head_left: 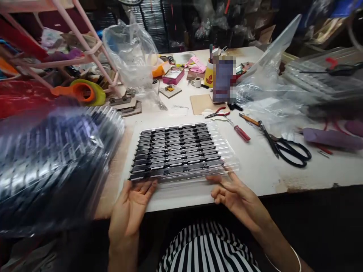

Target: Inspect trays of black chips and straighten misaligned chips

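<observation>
A clear plastic tray (230, 158) lies in front of me, tilted slightly in view. Rows of thin black strips (176, 145) fill most of it, while its right end shows bare ridges. My left hand (132, 204) grips the near left corner, thumb at the side and fingers beneath the edge. At the near right corner, my right hand (234, 194) has its thumb and forefinger on the rim, with the other fingers curled below. Some fingertips are hidden or blurred.
Stacked, plastic-wrapped trays (56, 162) stand at left below a pink rack (85, 41). Right of the tray lie a red screwdriver (241, 133), pliers (218, 112) and black scissors (293, 151). A phone (224, 79) stands behind, near clear plastic bags (266, 94).
</observation>
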Action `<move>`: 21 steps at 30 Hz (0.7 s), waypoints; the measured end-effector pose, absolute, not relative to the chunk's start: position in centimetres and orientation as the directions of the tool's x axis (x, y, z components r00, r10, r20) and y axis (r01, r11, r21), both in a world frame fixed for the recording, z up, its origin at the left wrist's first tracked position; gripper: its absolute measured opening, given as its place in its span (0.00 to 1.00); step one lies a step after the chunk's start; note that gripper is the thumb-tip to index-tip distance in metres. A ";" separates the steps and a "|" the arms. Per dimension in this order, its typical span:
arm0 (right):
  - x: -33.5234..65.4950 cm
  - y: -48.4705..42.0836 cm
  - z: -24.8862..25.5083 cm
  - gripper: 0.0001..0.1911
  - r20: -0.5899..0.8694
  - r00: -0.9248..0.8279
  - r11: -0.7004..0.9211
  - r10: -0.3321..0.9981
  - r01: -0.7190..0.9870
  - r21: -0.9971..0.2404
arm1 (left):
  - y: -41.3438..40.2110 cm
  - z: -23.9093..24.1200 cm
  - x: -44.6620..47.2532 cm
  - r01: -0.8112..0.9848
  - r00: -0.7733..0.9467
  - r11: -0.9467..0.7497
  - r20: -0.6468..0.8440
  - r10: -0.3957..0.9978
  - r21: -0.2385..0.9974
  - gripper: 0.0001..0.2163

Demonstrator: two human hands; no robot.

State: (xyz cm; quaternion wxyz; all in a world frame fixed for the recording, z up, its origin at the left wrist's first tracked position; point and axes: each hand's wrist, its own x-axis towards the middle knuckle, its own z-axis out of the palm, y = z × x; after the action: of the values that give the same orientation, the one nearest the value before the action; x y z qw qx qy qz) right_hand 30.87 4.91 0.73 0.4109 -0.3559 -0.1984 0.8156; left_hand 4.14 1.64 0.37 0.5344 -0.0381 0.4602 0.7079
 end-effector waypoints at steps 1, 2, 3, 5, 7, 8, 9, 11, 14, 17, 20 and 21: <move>31.5 5.2 0.7 0.32 -0.391 -0.368 -0.536 0.843 -0.530 -0.657 | 1.7 0.5 4.1 -0.788 -0.432 -0.001 -0.551 0.714 0.616 0.20; 31.9 5.6 0.6 0.28 -0.368 -0.334 -0.497 0.868 -0.538 -0.682 | 1.8 0.6 4.1 -0.786 -0.436 0.002 -0.557 0.707 0.618 0.20; 32.2 5.9 0.5 0.24 -0.352 -0.312 -0.470 0.882 -0.554 -0.687 | 1.9 0.7 4.2 -0.788 -0.437 0.007 -0.568 0.697 0.615 0.20; 32.6 6.8 0.3 0.21 -0.341 -0.317 -0.465 0.885 -0.607 -0.645 | 2.2 1.0 4.3 -0.801 -0.436 0.020 -0.605 0.666 0.599 0.20; 32.7 7.9 -0.1 0.21 -0.355 -0.349 -0.496 0.868 -0.666 -0.557 | 2.5 1.1 4.6 -0.808 -0.440 0.029 -0.635 0.634 0.589 0.20; 32.7 8.4 -0.2 0.20 -0.372 -0.363 -0.515 0.854 -0.688 -0.511 | 2.6 1.2 4.7 -0.806 -0.445 0.032 -0.642 0.624 0.591 0.20; 32.7 8.8 -0.4 0.20 -0.391 -0.373 -0.531 0.842 -0.703 -0.473 | 2.7 1.2 4.8 -0.803 -0.450 0.037 -0.646 0.617 0.595 0.20; 32.7 9.5 -0.6 0.18 -0.415 -0.387 -0.554 0.823 -0.706 -0.441 | 2.8 1.3 4.8 -0.794 -0.458 0.045 -0.645 0.611 0.606 0.20; 32.8 10.0 -0.7 0.17 -0.378 -0.378 -0.531 0.845 -0.673 -0.516 | 2.7 1.2 4.5 -0.786 -0.461 0.035 -0.623 0.632 0.618 0.21; 32.9 10.0 -0.8 0.17 -0.353 -0.334 -0.485 0.874 -0.641 -0.595 | 2.5 1.0 4.1 -0.797 -0.440 0.028 -0.612 0.657 0.603 0.22; 32.9 9.9 -1.0 0.18 -0.369 -0.319 -0.485 0.873 -0.645 -0.591 | 2.4 0.7 3.9 -0.809 -0.417 0.023 -0.602 0.681 0.587 0.22; 32.9 9.9 -1.1 0.18 -0.370 -0.328 -0.491 0.869 -0.656 -0.573 | 2.4 0.6 3.8 -0.812 -0.407 0.025 -0.596 0.692 0.583 0.22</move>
State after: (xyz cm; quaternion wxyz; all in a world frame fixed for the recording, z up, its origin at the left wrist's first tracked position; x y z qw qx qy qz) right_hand 32.94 9.90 -1.14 0.4777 -0.3286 -0.1624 0.7984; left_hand 3.82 2.40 0.61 0.5407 -0.0638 0.4690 0.6954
